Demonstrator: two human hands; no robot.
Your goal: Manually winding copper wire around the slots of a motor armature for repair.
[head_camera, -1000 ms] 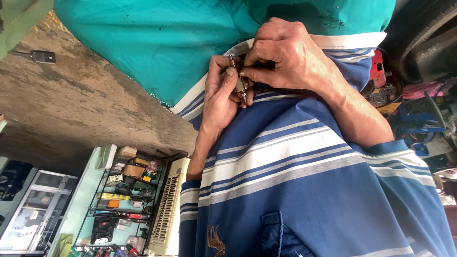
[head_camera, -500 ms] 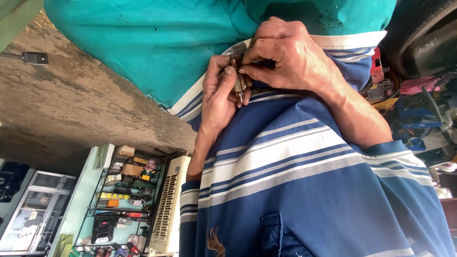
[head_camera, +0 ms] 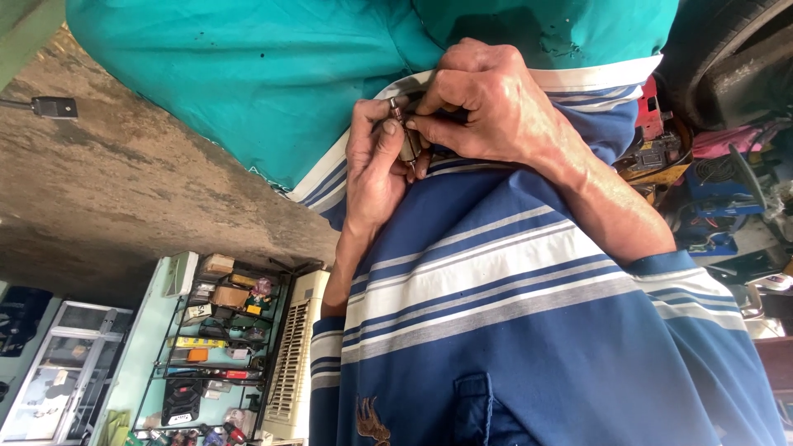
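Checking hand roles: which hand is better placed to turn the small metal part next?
Probably the right: the right hand pinches the small metal part at its fingertips, while the left hand cradles it as a steady support.

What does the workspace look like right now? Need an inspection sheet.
Surface: no bench; work is held over a teal cloth.
Job's things: small metal cylinder, held between both hands.
Clutter: wire shelf of boxes, cream slatted appliance.
Grippers: left hand cradles the cylinder; right hand pinches it.
Cables: black plug with a thin lead.
Surroundings: concrete floor, tyre, blue machine.
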